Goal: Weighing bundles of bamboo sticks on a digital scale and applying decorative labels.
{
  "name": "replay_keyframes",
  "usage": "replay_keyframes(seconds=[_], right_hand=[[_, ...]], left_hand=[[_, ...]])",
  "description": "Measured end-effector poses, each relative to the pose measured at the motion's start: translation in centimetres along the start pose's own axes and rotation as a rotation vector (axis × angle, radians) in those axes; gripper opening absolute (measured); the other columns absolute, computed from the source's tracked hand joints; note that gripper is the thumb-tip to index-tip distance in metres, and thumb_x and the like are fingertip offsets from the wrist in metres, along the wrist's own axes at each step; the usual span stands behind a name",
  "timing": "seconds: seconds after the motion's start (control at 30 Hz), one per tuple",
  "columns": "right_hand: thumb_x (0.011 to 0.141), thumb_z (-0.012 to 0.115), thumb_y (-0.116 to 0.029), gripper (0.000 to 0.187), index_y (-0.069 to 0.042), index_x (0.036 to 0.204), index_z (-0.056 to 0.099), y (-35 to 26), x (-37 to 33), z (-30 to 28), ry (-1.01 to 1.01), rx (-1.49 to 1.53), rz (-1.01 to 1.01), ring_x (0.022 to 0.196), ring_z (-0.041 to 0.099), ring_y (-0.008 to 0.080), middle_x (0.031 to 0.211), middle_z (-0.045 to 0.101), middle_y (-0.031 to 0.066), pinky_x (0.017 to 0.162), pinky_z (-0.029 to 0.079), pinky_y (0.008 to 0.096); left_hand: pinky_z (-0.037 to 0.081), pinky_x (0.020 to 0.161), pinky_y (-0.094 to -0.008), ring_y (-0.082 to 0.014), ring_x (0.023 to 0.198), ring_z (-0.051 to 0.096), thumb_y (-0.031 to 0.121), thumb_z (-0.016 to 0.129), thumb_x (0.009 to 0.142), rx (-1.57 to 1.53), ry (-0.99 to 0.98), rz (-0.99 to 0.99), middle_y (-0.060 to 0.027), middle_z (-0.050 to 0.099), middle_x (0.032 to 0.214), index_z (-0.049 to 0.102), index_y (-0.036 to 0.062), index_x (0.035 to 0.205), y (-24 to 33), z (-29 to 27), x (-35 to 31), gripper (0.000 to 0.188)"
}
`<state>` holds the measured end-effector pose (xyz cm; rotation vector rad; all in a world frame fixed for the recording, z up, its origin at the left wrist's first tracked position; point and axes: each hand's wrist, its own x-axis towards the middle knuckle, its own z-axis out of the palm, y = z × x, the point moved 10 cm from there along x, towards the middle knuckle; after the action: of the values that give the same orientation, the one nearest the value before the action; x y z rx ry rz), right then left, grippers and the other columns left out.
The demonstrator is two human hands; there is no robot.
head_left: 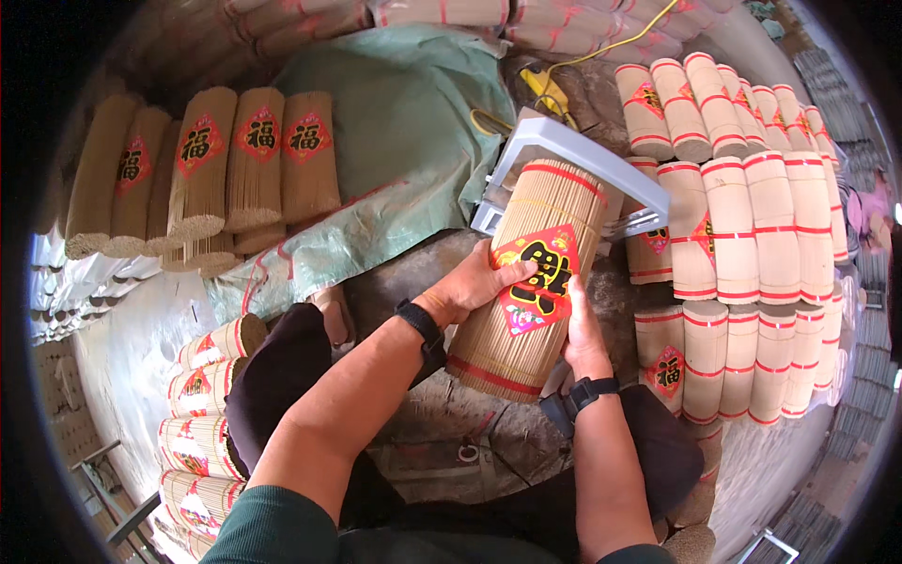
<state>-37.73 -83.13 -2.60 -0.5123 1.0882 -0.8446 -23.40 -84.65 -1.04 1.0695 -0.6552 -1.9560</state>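
Observation:
A thick bundle of thin tan sticks (552, 205) slants across the middle, its far end inside a grey arched frame (592, 146). Red bands circle both of its ends, and a thin yellowish band runs below the far one. My left hand (477, 284) grips the bundle's left side, its thumb lying on the red diamond label (537, 320). Against the right side, my right hand (584, 329) holds the same bundle with its thumb pointing up along the label's edge. Most fingers of both hands are hidden behind the sticks. Black straps circle both wrists.
Red-banded stick bundles (728, 202) stand in stacked rows at the right. Other labelled bundles (254, 155) lie on a green sheet (395, 122) at the left, and several more (197, 442) by my left knee. Behind the frame are a yellow tool (547, 92) and its cord.

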Motion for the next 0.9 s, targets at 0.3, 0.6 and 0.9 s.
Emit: replay_keyframes(seconds=[0.3,0.6,0.9], right_hand=[[0.092,0.056,-0.043,0.062,0.001,0.134,0.040,-2.0,-7.1,3.2,-0.045,-0.175,-0.038,0.112,0.052,0.0164,0.125,0.054,0.0112,0.094,0.043,0.0318],[0.093,0.057,-0.042,0.064,0.003,0.136,0.039,-14.9,-20.2,17.5,-0.512,-0.573,-0.465,0.093,0.056,0.0134,0.109,0.062,0.0099,0.084,0.046,0.0282],[0.090,0.063,-0.016,0.045,0.004,0.126,0.047,-12.6,-24.8,20.0,-0.533,-0.716,-0.510,0.095,0.063,0.0156,0.104,0.065,0.0140,0.082,0.049,0.0283]], left_hand=[[0.049,0.093,-0.0340,-0.0157,0.106,0.059,0.036,0.075,0.079,-0.024,-0.219,-0.045,-0.0097,0.058,0.121,0.037,0.0009,0.133,2.4,4.2,-8.7,0.074],[0.039,0.104,-0.0456,-0.0302,0.120,0.051,0.058,0.067,0.076,-0.486,-0.195,0.138,-0.0166,0.046,0.137,0.035,0.0036,0.140,6.5,0.6,-21.4,0.090],[0.041,0.101,-0.0493,-0.0343,0.119,0.050,0.058,0.063,0.079,-0.673,-0.379,0.304,-0.0191,0.046,0.135,0.029,0.0049,0.143,11.2,0.2,-31.8,0.090]])
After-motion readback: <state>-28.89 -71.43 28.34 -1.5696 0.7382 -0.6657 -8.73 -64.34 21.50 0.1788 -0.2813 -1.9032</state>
